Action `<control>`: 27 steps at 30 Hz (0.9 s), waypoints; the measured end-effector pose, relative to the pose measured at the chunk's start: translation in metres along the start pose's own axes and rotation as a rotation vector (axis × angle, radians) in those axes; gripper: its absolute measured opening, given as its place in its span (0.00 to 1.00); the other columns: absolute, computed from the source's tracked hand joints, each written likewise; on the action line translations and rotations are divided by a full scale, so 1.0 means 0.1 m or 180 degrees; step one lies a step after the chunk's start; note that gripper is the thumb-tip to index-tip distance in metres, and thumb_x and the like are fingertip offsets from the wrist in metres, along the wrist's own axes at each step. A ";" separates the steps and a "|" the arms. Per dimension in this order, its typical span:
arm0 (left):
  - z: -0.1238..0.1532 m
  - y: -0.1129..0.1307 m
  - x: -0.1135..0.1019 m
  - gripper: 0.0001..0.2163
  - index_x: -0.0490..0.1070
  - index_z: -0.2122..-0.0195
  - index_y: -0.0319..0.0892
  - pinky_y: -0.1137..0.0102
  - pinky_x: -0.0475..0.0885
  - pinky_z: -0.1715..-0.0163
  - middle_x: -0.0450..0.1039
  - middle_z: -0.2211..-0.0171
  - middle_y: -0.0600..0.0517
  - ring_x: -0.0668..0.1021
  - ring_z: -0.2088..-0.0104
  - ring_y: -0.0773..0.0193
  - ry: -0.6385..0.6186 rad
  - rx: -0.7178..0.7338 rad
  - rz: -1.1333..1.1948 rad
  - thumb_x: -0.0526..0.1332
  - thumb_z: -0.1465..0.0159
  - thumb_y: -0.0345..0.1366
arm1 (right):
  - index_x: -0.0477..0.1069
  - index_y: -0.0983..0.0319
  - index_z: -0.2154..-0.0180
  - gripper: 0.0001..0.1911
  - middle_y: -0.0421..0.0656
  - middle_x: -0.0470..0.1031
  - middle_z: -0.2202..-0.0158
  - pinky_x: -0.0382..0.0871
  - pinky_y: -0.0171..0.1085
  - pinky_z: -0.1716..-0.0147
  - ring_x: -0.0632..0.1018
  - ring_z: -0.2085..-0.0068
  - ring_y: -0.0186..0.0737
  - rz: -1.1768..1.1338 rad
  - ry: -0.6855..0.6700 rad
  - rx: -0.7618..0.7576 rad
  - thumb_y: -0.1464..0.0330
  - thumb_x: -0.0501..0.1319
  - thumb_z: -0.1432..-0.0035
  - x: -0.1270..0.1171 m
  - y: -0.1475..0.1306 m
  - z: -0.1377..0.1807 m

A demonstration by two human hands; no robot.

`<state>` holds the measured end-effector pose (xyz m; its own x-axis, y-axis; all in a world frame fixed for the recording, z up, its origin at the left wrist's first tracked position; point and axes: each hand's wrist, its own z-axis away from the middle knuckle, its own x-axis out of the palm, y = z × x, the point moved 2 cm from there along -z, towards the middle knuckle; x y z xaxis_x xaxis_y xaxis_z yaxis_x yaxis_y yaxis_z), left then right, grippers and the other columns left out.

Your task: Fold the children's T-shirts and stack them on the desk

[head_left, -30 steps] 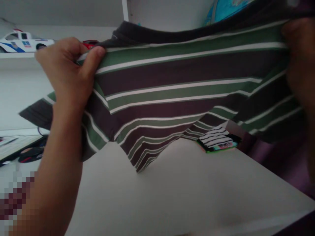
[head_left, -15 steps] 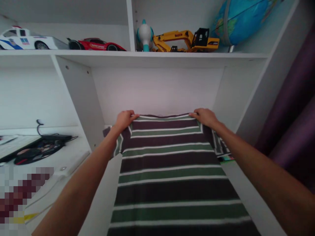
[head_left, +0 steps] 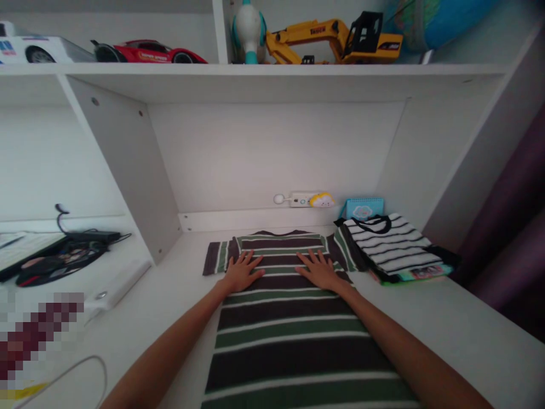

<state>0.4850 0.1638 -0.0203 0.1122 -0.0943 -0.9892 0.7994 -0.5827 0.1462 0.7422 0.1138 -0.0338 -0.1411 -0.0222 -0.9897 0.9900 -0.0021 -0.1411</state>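
A striped T-shirt [head_left: 289, 312] in dark brown, green and white lies spread on the white desk [head_left: 179, 307], its collar toward the back panel and its lower end running out of view at the bottom. My left hand [head_left: 242, 274] rests flat on the upper left of the shirt, fingers spread. On the upper right, my right hand [head_left: 318, 269] lies flat in the same way, fingers apart. Neither hand grips the cloth. The shirt's right sleeve [head_left: 347, 248] reaches to a folded black-and-white striped garment [head_left: 389, 244].
Behind that garment stands a small blue desk calendar [head_left: 364, 208]. A power strip [head_left: 300, 199] is on the back panel. Overhead, a shelf [head_left: 272, 70] carries a toy excavator [head_left: 336, 40], a red toy car [head_left: 149, 52] and a globe [head_left: 451, 23]. Left of the divider [head_left: 119, 142] lies a mouse [head_left: 40, 270].
The shirt, held up by its shoulders before, now lies on the desk. Both hands let go of the shoulders and moved down onto its chest, opening flat. The folded garment and calendar came into view.
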 end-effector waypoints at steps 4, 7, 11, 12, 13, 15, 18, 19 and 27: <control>0.02 0.02 -0.08 0.32 0.42 0.39 0.54 0.41 0.41 0.49 0.35 0.37 0.47 0.41 0.39 0.45 -0.0245 -0.0064 0.0064 0.39 0.42 0.60 | 0.41 0.48 0.40 0.34 0.42 0.38 0.36 0.40 0.58 0.47 0.41 0.39 0.55 -0.0041 -0.0007 0.0014 0.44 0.37 0.45 -0.01 0.07 -0.01; 0.11 0.03 -0.16 0.33 0.41 0.39 0.54 0.41 0.42 0.50 0.34 0.37 0.46 0.40 0.40 0.43 -0.0580 0.0019 0.0168 0.40 0.43 0.61 | 0.39 0.49 0.39 0.35 0.44 0.36 0.36 0.40 0.59 0.47 0.40 0.39 0.56 -0.0111 -0.0245 -0.0095 0.44 0.38 0.46 -0.10 0.03 0.12; 0.21 -0.19 -0.23 0.30 0.44 0.39 0.55 0.40 0.43 0.50 0.37 0.37 0.46 0.42 0.40 0.43 -0.0483 -0.0040 0.0203 0.42 0.41 0.58 | 0.37 0.52 0.39 0.37 0.46 0.32 0.36 0.38 0.58 0.46 0.36 0.38 0.53 -0.0099 -0.0073 -0.0172 0.43 0.38 0.46 -0.10 -0.08 0.50; 0.20 -0.32 -0.25 0.29 0.44 0.39 0.54 0.40 0.44 0.51 0.38 0.37 0.45 0.42 0.40 0.43 -0.0304 -0.0190 0.0187 0.42 0.40 0.57 | 0.36 0.52 0.39 0.38 0.46 0.32 0.36 0.39 0.57 0.46 0.36 0.38 0.52 -0.0098 -0.0038 -0.0207 0.43 0.38 0.46 -0.07 -0.10 0.58; 0.19 -0.46 -0.27 0.28 0.45 0.39 0.52 0.40 0.44 0.51 0.40 0.38 0.44 0.43 0.40 0.43 -0.0111 -0.0412 0.0180 0.43 0.39 0.55 | 0.36 0.53 0.39 0.38 0.46 0.32 0.36 0.39 0.57 0.46 0.36 0.38 0.51 -0.0101 -0.0035 -0.0240 0.44 0.37 0.46 -0.04 -0.12 0.65; 0.16 -0.78 -0.29 0.26 0.47 0.40 0.48 0.41 0.46 0.52 0.43 0.39 0.42 0.46 0.40 0.43 0.0217 -0.0968 0.0275 0.45 0.38 0.50 | 0.37 0.53 0.39 0.38 0.45 0.33 0.36 0.40 0.56 0.45 0.37 0.38 0.51 -0.0102 -0.0097 -0.0284 0.44 0.37 0.46 0.00 -0.15 0.75; 0.13 -1.17 -0.30 0.24 0.57 0.45 0.44 0.43 0.50 0.52 0.52 0.42 0.38 0.53 0.43 0.40 0.0445 -0.1518 0.0526 0.51 0.41 0.47 | 0.40 0.58 0.39 0.36 0.49 0.37 0.37 0.41 0.57 0.46 0.40 0.38 0.53 -0.0032 -0.0063 -0.0119 0.48 0.40 0.43 -0.07 -0.25 0.86; 0.12 -1.26 -0.31 0.24 0.61 0.48 0.42 0.45 0.52 0.52 0.55 0.44 0.38 0.56 0.44 0.40 0.0500 -0.1577 0.0599 0.54 0.44 0.47 | 0.42 0.60 0.39 0.35 0.51 0.39 0.37 0.42 0.56 0.46 0.42 0.38 0.54 -0.0032 0.0014 -0.0059 0.50 0.42 0.42 -0.14 -0.33 0.93; 0.12 -1.44 -0.54 0.13 0.69 0.78 0.42 0.68 0.67 0.70 0.71 0.77 0.50 0.74 0.65 0.52 0.0455 -0.1725 0.1420 0.66 0.60 0.45 | 0.68 0.54 0.61 0.12 0.39 0.72 0.68 0.67 0.32 0.73 0.73 0.68 0.37 -0.0809 0.0453 -0.2058 0.59 0.56 0.47 0.04 -2.13 1.96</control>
<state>0.3565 0.2436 0.0124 0.5433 -0.1017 -0.8334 0.8359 -0.0269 0.5482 0.5307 -0.0817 -0.0029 -0.4101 0.0312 -0.9115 0.7336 0.6051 -0.3093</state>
